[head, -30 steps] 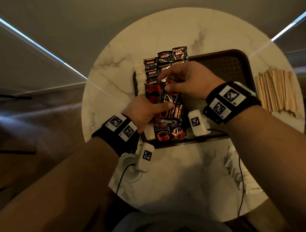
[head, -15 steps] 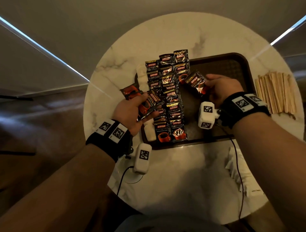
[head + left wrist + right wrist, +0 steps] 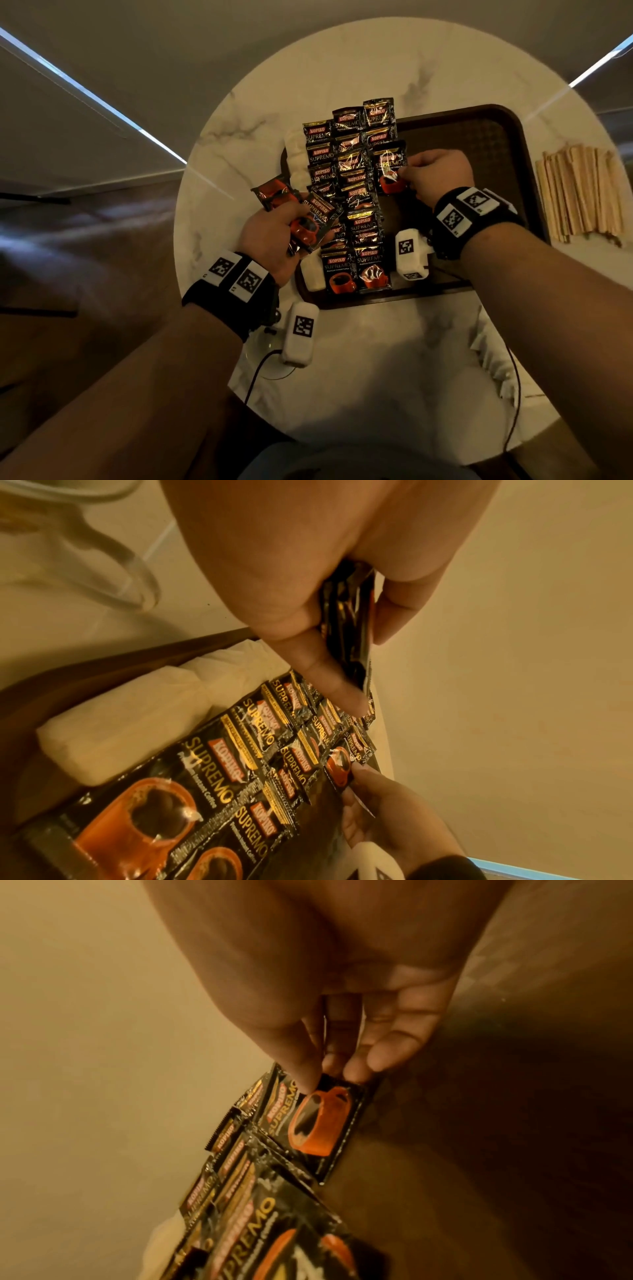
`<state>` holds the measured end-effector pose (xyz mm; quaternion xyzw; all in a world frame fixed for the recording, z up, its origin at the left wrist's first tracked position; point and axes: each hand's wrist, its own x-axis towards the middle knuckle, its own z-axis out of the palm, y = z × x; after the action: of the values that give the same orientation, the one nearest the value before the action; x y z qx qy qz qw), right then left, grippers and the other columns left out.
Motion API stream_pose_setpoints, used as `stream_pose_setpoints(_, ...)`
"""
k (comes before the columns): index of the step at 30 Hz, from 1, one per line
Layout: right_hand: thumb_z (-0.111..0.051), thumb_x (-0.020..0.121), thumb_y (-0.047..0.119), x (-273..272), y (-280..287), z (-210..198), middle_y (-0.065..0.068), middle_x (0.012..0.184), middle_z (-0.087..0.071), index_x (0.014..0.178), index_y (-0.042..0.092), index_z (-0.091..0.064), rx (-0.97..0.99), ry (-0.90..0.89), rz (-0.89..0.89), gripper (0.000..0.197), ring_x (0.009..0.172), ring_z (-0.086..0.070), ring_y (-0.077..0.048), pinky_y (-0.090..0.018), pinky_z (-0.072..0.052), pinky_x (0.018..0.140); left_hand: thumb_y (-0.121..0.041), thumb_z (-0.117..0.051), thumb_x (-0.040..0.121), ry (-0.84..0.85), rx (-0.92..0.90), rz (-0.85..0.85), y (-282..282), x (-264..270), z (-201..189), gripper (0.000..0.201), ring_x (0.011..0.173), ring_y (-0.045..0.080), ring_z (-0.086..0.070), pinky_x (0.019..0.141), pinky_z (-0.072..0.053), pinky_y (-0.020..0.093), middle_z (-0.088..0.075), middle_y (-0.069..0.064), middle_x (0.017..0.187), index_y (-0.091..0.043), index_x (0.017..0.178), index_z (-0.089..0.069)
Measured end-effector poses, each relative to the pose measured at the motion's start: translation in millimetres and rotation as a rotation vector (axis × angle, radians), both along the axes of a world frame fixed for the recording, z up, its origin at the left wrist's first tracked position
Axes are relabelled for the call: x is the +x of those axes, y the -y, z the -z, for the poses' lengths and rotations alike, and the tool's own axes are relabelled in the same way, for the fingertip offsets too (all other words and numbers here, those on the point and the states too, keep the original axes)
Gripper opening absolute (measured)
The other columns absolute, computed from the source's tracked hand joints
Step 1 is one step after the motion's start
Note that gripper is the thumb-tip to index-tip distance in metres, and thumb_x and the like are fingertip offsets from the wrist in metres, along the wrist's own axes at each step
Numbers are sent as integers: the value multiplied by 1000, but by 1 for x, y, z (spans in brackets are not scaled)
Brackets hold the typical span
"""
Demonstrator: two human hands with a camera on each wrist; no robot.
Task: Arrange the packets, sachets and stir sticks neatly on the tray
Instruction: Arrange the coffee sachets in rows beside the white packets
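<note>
A single coffee packet [image 3: 390,164] hangs from the fingertips [image 3: 310,1080] of the right hand [image 3: 435,173], pinched at its cup-printed near end, its long axis running from the tray's near edge toward the far edge and parallel to the rows already laid. It sits at the right flank of the packet rows [image 3: 356,202], toward the far end, where a third column has been started against the two fuller ones; whether it already lies flat on the tray cannot be told. The rows occupy the left part of the brown tray [image 3: 493,137], overlapping like shingles from far edge to near edge, with white sachets [image 3: 297,154] lined along the tray's left edge beside them.

The left hand [image 3: 274,240] is curled round a small sheaf of spare packets [image 3: 301,216], held over the tray's left edge and angled away from the rows. The right hand is the nearer one to the open slot, and the placing looks to be its job while the left acts as magazine. The move ahead likely turns on keeping the packet square to its neighbours, so the column continues toward the near edge.

The wooden stir sticks [image 3: 579,192] lie in a bundle on the marble table [image 3: 394,377], off the tray's right edge and well apart from both hands, not yet tidied in.
</note>
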<state>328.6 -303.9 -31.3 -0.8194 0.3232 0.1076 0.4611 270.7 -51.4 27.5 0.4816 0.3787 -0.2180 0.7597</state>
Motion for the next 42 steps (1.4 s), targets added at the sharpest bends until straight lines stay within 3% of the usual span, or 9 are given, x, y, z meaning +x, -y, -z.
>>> stream_pose_setpoints(8,-81,87,30,-2,-7,0,6,98,-72,102,24,-74,-163,-19,-58,18,91,-69,-13,-31,-56,80,1,-62,94,9,-6,12,1,1,0,9,82,33,-78,67,-64,44,-78,17,89,0,102,-66)
stream_pose_setpoints(14,-69,91,24,-4,-13,-4,5,106,-72,109,26,-75,-189,-13,-79,19,96,-68,-15,-28,-52,77,5,-57,91,29,-17,39,3,0,2,8,93,42,-74,82,-62,50,-72,23,94,3,97,-62)
stream_pose_setpoints(17,-68,92,23,-5,-13,-5,4,107,-72,109,26,-75,-195,-12,-91,19,95,-68,-15,-26,-50,76,9,-56,90,70,35,109,4,-1,1,11,89,37,-75,85,-62,47,-72,19,89,1,92,-63)
stream_pose_setpoints(20,-68,93,23,-8,-9,-10,7,104,-72,112,26,-76,-207,16,-75,22,96,-68,-14,-26,-51,77,9,-62,90,83,39,160,6,-2,0,14,92,37,-74,86,-62,50,-74,22,100,-1,97,-69)
stream_pose_setpoints(24,-73,95,33,-20,-13,-39,6,101,-75,109,27,-77,168,134,-138,16,90,-72,-11,-30,-62,81,5,-71,89,143,87,249,9,1,-2,25,101,34,-75,81,-63,50,-76,18,110,-9,109,-74)
stream_pose_setpoints(28,-81,85,44,-29,-19,-69,0,94,-76,106,19,-78,458,14,-439,33,83,-70,-17,-32,-58,69,-2,-79,85,191,203,242,19,3,-1,19,92,28,-78,77,-63,48,-80,10,97,-17,97,-76)
stream_pose_setpoints(31,-84,85,24,-36,-25,-71,-9,97,-77,107,15,-75,510,-58,-546,26,84,-72,-18,-31,-59,69,-10,-83,83,200,248,185,27,3,-2,15,88,28,-78,77,-63,51,-80,9,94,-18,94,-77)
stream_pose_setpoints(37,-73,92,2,-49,-30,-58,-10,85,-70,89,12,-65,672,97,-266,13,75,-72,-20,-31,-62,61,0,-77,87,194,172,241,38,-3,-9,25,92,32,-77,75,-64,45,-77,17,105,-1,111,-71)
stream_pose_setpoints(42,-76,92,9,-45,-4,-38,-3,86,-77,93,18,-71,464,254,16,11,79,-75,-21,-34,-59,65,9,-67,87,139,86,215,35,-3,-17,18,104,37,-74,81,-64,46,-74,18,97,-7,93,-72)
